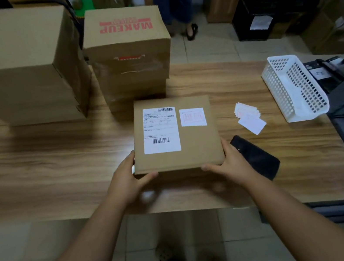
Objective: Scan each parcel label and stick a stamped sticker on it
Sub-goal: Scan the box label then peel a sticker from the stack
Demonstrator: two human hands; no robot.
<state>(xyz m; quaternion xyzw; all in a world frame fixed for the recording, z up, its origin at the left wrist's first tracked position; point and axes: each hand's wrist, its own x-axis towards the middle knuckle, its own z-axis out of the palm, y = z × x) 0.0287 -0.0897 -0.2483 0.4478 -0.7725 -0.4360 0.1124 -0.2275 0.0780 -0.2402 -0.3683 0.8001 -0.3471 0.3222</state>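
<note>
Holding a flat brown parcel [175, 134] by its two near corners, we see both hands at work; the left hand [127, 182] grips the near left corner with the thumb along the near edge, and the right hand [229, 163] grips the near right corner in the same way; the parcel is over the near middle of the wooden table [57, 164], but we cannot tell if it rests on it or is a little lifted. On its top there is a white shipping label [160, 130] with barcodes, and just to the right of it a white sticker with a red stamp [192, 117]. Just to the right of the right hand lies a black phone [256, 157]; farther right is a small pile of loose stickers [249, 116], then a white plastic basket [294, 88] at the right edge. Beyond the parcel stands a box marked MAKEUP [129, 52]; to its left is a large plain carton [13, 68].
</note>
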